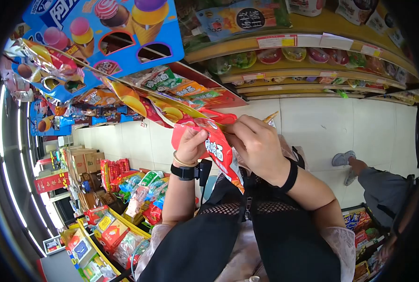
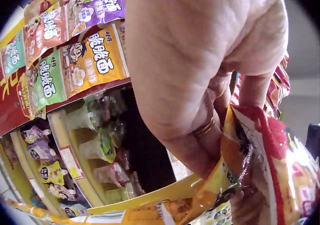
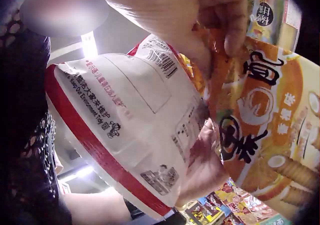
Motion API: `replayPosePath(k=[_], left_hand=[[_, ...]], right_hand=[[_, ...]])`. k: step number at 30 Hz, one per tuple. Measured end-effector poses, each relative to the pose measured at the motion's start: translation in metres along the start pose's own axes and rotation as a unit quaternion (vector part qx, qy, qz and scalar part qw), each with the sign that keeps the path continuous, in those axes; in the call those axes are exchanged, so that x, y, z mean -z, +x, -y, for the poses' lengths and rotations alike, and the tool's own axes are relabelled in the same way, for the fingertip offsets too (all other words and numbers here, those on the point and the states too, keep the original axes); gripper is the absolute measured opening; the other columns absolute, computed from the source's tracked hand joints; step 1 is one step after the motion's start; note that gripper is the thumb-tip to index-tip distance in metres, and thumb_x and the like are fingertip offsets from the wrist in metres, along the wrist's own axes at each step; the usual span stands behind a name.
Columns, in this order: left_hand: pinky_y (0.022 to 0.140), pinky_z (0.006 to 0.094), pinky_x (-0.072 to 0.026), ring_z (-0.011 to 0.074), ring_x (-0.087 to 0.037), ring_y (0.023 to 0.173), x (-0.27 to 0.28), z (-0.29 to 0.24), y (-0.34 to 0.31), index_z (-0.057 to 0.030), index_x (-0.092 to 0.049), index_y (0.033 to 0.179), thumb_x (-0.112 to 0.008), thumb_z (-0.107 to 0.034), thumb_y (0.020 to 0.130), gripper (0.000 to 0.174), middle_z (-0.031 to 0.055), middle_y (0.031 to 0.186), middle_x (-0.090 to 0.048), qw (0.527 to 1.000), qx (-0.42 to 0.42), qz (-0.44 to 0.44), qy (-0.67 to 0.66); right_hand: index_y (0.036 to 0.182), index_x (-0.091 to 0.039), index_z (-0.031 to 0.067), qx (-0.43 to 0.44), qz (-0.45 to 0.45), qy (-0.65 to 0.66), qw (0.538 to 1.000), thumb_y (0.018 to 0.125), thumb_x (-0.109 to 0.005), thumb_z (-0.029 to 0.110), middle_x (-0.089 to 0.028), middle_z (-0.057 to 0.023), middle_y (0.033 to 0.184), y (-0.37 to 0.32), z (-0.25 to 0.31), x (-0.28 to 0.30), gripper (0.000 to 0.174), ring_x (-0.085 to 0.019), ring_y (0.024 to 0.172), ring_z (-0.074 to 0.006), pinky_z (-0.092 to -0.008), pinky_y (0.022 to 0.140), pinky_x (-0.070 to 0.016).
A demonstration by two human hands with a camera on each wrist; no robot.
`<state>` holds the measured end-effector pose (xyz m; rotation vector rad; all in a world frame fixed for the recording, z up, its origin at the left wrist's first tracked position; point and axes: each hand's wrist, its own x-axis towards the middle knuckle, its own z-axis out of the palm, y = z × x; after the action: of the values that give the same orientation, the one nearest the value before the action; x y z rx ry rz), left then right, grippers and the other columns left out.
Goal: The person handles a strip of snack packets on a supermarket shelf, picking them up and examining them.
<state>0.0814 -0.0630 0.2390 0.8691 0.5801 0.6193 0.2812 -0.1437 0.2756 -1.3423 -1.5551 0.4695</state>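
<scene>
**Both hands on one red packet, centre of head view**

The left hand point(image 1: 190, 146) grips the red packet point(image 1: 220, 151) from 9 o'clock, fingers curled round its lower edge. The left wrist view shows a ring on one finger. The right hand point(image 1: 257, 146) closes over the packet's top from 3 o'clock. In the right wrist view its fingertips point(image 3: 235, 37) pinch the edge where the packet's white back meets an orange packet point(image 3: 272, 117). Whether the two packets are joined cannot be told. The red packet is held in the air in front of the chest, tilted. A shelf point(image 1: 247, 47) of snack cups runs at 1 o'clock. Another person's shoe point(image 1: 343, 159) stands on the floor point(image 1: 322, 117) at 3 o'clock.
</scene>
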Motion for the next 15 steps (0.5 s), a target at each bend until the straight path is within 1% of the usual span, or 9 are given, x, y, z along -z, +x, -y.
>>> replayPosePath(k=[1,4,5,7,10,12,13,14,15], left_hand=[[0.091,0.0345,-0.0433,0.0194,-0.057,0.099,0.000,0.001,0.000,-0.0018,-0.049,0.116,-0.054,-0.013,0.089,0.029,0.0095,0.106,-0.059,1.000,-0.002,-0.003,0.000],[0.090,0.0335,-0.0432,0.0177,-0.056,0.100,-0.002,0.003,0.002,-0.0018,-0.049,0.115,-0.054,-0.013,0.090,0.029,0.0079,0.107,-0.058,1.000,-0.019,-0.004,-0.006],[0.090,0.0332,-0.0428,0.0172,-0.055,0.102,-0.005,0.003,0.003,-0.0016,-0.049,0.114,-0.054,-0.013,0.089,0.028,0.0073,0.107,-0.058,1.000,-0.023,-0.017,-0.010],[0.090,0.0329,-0.0424,0.0166,-0.054,0.103,-0.004,0.003,0.004,-0.0014,-0.050,0.113,-0.054,-0.013,0.089,0.027,0.0067,0.107,-0.057,0.999,-0.028,-0.032,-0.015],[0.093,0.0338,-0.0398,0.0172,-0.052,0.106,0.009,0.006,0.002,-0.0014,-0.050,0.112,-0.055,-0.013,0.088,0.027,0.0059,0.107,-0.056,1.000,-0.018,-0.009,-0.021],[0.099,0.0358,-0.0356,0.0198,-0.050,0.111,0.013,0.006,0.003,-0.0010,-0.048,0.116,-0.054,-0.011,0.087,0.031,0.0077,0.114,-0.054,1.000,-0.008,0.011,-0.001],[0.099,0.0358,-0.0356,0.0198,-0.050,0.111,0.011,0.006,0.004,-0.0010,-0.048,0.116,-0.054,-0.011,0.087,0.031,0.0077,0.114,-0.054,1.000,-0.008,0.015,-0.004],[0.101,0.0366,-0.0335,0.0211,-0.048,0.114,0.000,0.002,0.006,-0.0007,-0.046,0.120,-0.054,-0.010,0.087,0.035,0.0088,0.118,-0.053,1.000,-0.012,0.014,-0.017],[0.103,0.0374,-0.0314,0.0224,-0.046,0.117,-0.006,0.000,0.007,-0.0003,-0.044,0.123,-0.053,-0.009,0.086,0.039,0.0099,0.121,-0.051,0.999,-0.015,0.014,-0.030]], right_hand=[[0.083,-0.055,0.0027,0.002,-0.014,0.018,1.000,0.071,-0.064,0.006,-0.058,-0.0115,0.087,0.002,0.002,0.001,0.015,-0.059,0.079,-0.0286,-0.0364,0.067,-0.0486],[0.083,-0.056,0.0032,0.012,-0.028,0.026,0.999,0.070,-0.065,0.006,-0.057,-0.0107,0.085,0.006,0.004,0.000,0.016,-0.058,0.075,-0.0285,-0.0367,0.064,-0.0483],[0.083,-0.056,0.0032,0.013,-0.026,0.026,0.999,0.070,-0.065,0.006,-0.057,-0.0107,0.085,0.007,0.004,0.000,0.016,-0.058,0.075,-0.0285,-0.0367,0.064,-0.0483],[0.081,-0.056,0.0039,0.031,-0.054,0.021,0.998,0.070,-0.065,0.006,-0.056,-0.0094,0.082,0.009,0.005,-0.001,0.015,-0.058,0.072,-0.0276,-0.0365,0.061,-0.0478],[0.081,-0.055,0.0045,0.043,-0.053,0.003,0.998,0.070,-0.065,0.006,-0.055,-0.0085,0.081,0.011,0.004,0.000,0.015,-0.058,0.071,-0.0268,-0.0355,0.060,-0.0478],[0.081,-0.055,0.0048,0.039,-0.045,-0.003,0.998,0.070,-0.065,0.006,-0.055,-0.0084,0.081,0.011,0.004,0.000,0.015,-0.058,0.071,-0.0267,-0.0355,0.060,-0.0478],[0.081,-0.055,0.0051,0.034,-0.038,-0.009,0.999,0.070,-0.065,0.006,-0.055,-0.0083,0.081,0.010,0.003,0.001,0.015,-0.058,0.072,-0.0267,-0.0355,0.061,-0.0479],[0.081,-0.055,0.0051,0.033,-0.038,-0.014,0.999,0.070,-0.065,0.006,-0.055,-0.0083,0.081,0.011,0.003,0.002,0.015,-0.058,0.072,-0.0267,-0.0355,0.061,-0.0479],[0.078,-0.056,0.0040,0.030,-0.049,0.006,0.998,0.068,-0.067,0.004,-0.054,-0.0084,0.076,0.011,0.004,0.001,0.015,-0.057,0.069,-0.0267,-0.0359,0.059,-0.0466]])
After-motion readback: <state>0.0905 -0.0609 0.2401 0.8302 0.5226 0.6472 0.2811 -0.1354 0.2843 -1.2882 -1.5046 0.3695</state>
